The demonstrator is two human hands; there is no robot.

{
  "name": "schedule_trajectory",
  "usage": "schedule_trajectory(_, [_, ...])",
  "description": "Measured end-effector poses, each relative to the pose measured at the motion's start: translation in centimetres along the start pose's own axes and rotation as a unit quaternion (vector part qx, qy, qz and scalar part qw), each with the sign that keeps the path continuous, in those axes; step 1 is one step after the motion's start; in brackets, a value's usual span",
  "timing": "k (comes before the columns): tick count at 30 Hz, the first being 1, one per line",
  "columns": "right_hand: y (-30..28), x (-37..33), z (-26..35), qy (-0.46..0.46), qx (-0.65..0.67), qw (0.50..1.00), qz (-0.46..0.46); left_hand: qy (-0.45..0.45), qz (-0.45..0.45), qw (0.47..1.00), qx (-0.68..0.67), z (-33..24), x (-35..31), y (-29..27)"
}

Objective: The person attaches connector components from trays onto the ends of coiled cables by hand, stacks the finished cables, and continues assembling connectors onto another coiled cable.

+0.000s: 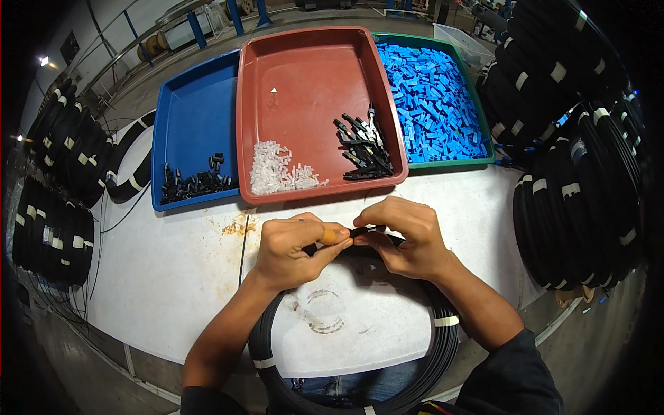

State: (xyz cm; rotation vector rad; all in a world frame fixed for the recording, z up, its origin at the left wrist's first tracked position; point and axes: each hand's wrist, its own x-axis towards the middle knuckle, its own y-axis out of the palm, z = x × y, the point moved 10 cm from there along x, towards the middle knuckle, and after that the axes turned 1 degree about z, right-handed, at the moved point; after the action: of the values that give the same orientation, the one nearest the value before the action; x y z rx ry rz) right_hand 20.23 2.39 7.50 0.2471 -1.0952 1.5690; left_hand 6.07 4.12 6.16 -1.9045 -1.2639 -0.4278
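My left hand point(297, 249) and my right hand point(408, 238) meet above the table, fingertips nearly touching. A slim black connector point(368, 229) lies between the thumb and fingers of my right hand. My left hand, with a tan bandage round one finger, pinches at the connector's left end, where a black cable appears to enter; the fingers mostly cover that join. Under both hands, a large coil of black cable point(443, 346) bound with pale tape hangs over the table's near edge. A loose cable end point(244, 249) sticks up left of my left hand.
Beyond my hands stand a blue tray point(194, 104) with small black sleeves, a red tray point(304, 62) with clear plastic pieces and black connectors, and a green tray point(486, 142) full of blue clips. Stacked cable coils point(577, 200) rise on the right; more coils point(52, 232) stand left.
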Motion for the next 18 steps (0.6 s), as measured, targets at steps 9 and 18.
schedule_trajectory(9, [0.9, -0.3, -0.8, 0.04, 0.065, 0.997, 0.03, 0.114, 0.014, 0.992, 0.046, -2.3, 0.1, 0.3])
schedule_trajectory(18, [0.7, -0.3, 0.9, -0.029, -0.025, 0.999, 0.019, -0.071, 0.012, 0.995, -0.062, 1.8, -0.4, 0.1])
